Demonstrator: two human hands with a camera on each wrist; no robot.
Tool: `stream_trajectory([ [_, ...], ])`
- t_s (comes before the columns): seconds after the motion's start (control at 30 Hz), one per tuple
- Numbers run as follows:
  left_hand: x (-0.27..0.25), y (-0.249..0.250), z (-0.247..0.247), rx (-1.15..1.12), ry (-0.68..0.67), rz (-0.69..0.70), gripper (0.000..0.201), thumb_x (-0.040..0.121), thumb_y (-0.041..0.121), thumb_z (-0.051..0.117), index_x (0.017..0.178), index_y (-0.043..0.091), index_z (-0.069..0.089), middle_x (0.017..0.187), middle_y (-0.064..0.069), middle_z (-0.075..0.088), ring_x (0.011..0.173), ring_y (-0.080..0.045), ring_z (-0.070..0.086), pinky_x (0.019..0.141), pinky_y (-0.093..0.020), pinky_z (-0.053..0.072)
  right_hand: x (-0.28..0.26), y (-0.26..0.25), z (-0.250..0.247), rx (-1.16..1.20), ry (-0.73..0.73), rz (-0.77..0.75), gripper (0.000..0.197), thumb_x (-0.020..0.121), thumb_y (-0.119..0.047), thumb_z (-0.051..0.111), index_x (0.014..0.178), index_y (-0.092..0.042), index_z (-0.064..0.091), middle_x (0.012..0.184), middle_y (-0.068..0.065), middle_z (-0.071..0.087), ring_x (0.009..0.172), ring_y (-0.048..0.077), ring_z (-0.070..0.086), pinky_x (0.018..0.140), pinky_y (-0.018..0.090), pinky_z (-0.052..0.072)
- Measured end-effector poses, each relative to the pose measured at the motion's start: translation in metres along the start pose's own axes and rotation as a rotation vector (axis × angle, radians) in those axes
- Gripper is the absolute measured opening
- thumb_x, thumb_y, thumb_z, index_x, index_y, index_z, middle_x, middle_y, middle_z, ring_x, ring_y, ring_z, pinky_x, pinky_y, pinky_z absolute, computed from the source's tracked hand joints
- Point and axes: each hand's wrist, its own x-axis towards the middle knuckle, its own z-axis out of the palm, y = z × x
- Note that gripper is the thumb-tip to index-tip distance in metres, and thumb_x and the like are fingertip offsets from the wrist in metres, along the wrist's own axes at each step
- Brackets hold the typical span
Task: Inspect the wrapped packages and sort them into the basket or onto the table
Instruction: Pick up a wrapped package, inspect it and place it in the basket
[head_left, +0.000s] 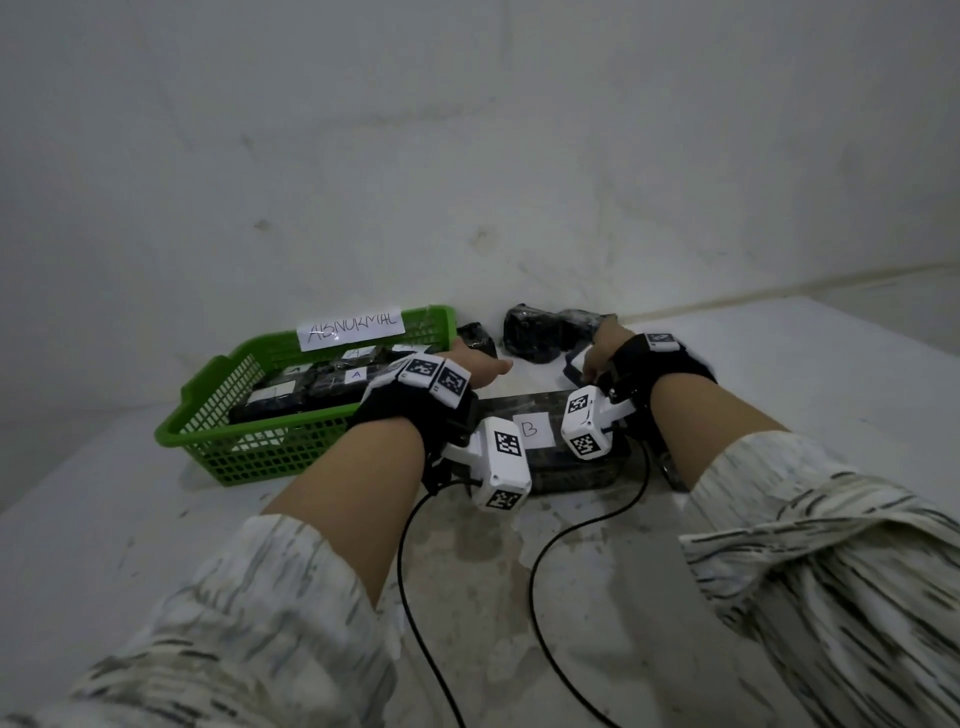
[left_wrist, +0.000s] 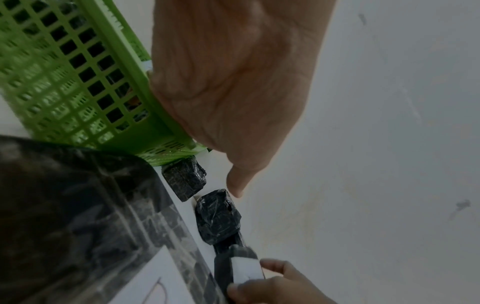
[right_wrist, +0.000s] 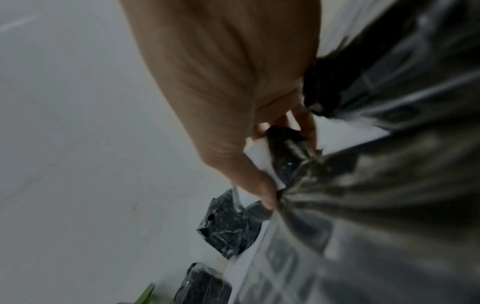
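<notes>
A green basket (head_left: 208, 436) labelled ABNORMAL holds several black wrapped packages marked A. My left hand (head_left: 472, 369) hovers at its right rim with the palm flat and the thumb straight; in the left wrist view the left hand (left_wrist: 233, 82) has its fingers hidden behind the basket (left_wrist: 78, 82). My right hand (head_left: 602, 348) pinches a small flat black package with a white label (head_left: 571, 369), which also shows as the small package (left_wrist: 246, 267) and again as the small package (right_wrist: 262, 156). A large black package marked B (head_left: 519, 405) lies on the table under both wrists.
Three small black packages (head_left: 475, 338) (head_left: 530, 332) (head_left: 576, 317) lie along the wall behind the hands. Two of those packages (left_wrist: 184, 179) (left_wrist: 217, 218) sit just past my left thumb. The white table (head_left: 779, 364) runs right, with cables trailing from both wrists.
</notes>
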Motion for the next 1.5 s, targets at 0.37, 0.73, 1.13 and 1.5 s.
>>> stream_trajectory([
  [0.37,-0.027,-0.019,-0.026,-0.815,-0.091,0.181,0.050,0.097,0.048,0.038,0.128,0.009,0.049,0.120,-0.003,0.054,0.112,-0.020,0.051,0.099,-0.031,0.037,-0.075,-0.062,0.007,0.671,-0.302,-0.300,0.049,0.090,-0.001,0.059,0.130,-0.019,0.037,0.102,0.006,0.056,0.086,0.025,0.060,0.065,0.038,0.055],
  [0.73,-0.051,-0.078,-0.037,-1.092,-0.114,0.426,0.029,0.098,0.019,0.046,0.124,0.010,0.055,0.098,-0.001,0.064,0.085,-0.013,0.060,0.067,-0.022,0.050,-0.120,-0.095,0.068,1.009,-0.399,-0.348,0.046,0.100,-0.043,0.041,0.136,-0.015,0.049,0.120,0.011,0.061,0.105,0.027,0.060,0.081,0.043,0.054],
  [1.13,-0.053,-0.099,-0.034,-1.097,-0.123,0.420,0.026,0.096,0.021,0.050,0.117,0.011,0.062,0.105,-0.005,0.066,0.097,-0.020,0.059,0.084,-0.032,0.048,-0.130,-0.091,0.087,1.150,-0.378,-0.308,0.025,0.099,-0.032,0.048,0.112,-0.014,0.061,0.096,0.005,0.064,0.085,0.021,0.063,0.058,0.035,0.056],
  [1.5,-0.057,-0.097,-0.032,-1.087,-0.079,0.477,0.023,0.094,0.015,0.053,0.117,0.018,0.060,0.105,0.003,0.067,0.095,-0.013,0.062,0.078,-0.027,0.053,-0.134,-0.092,0.083,1.161,-0.384,-0.340,0.031,0.099,-0.018,0.048,0.126,-0.005,0.054,0.099,0.007,0.064,0.084,0.020,0.065,0.062,0.036,0.059],
])
